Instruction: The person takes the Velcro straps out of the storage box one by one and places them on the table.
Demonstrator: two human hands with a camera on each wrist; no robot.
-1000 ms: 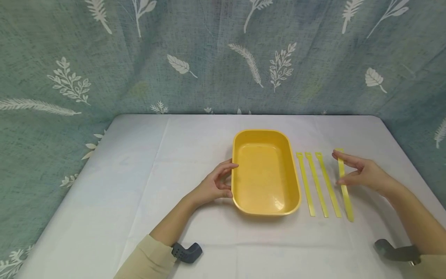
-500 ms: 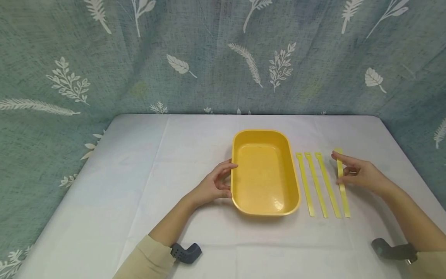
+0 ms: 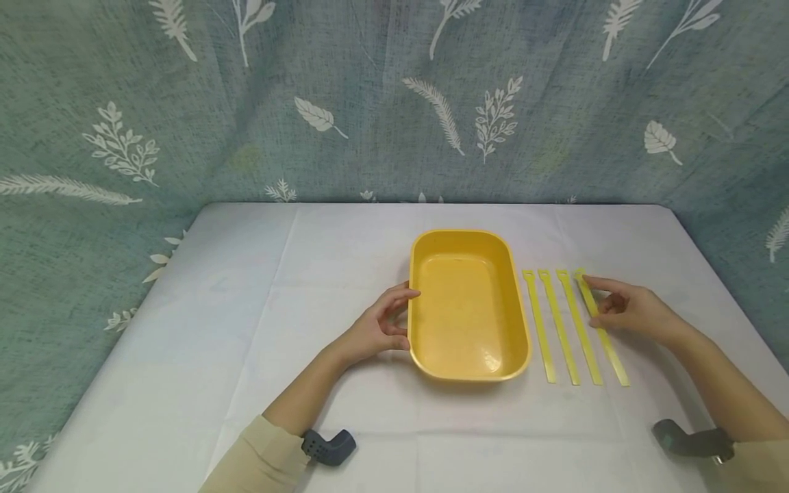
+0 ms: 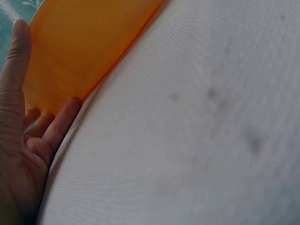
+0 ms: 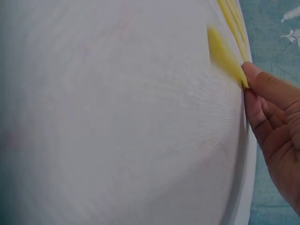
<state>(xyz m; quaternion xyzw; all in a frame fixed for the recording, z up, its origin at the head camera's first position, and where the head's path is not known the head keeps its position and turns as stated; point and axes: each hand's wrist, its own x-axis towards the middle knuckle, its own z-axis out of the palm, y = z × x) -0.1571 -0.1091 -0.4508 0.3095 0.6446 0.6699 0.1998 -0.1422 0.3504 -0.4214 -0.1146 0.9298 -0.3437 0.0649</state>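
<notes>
In the head view a yellow plastic tub [image 3: 468, 315] stands right of the table's middle. My left hand [image 3: 379, 322] touches its left side, fingers and thumb spread along the wall. The left wrist view shows the same hand [image 4: 28, 122] against the tub's orange-looking outside [image 4: 89, 51]. To the right of the tub, my right hand [image 3: 635, 311] pinches a flat yellow strip [image 3: 610, 352] with a slotted far end. Seen from the right wrist, thumb and finger of that hand [image 5: 276, 122] grip the strip [image 5: 222, 54], partly blurred.
Several similar yellow strips [image 3: 557, 325] lie side by side between the tub and my right hand. A white cloth covers the table [image 3: 308, 253]. A green leaf-patterned curtain [image 3: 370, 103] hangs behind it. Dark devices [image 3: 329, 448] sit at both wrists.
My right hand has moved slightly left with the strip; its far end has swung left towards the other strips and its near end has shifted slightly right. Left hand and tub have stayed put.
</notes>
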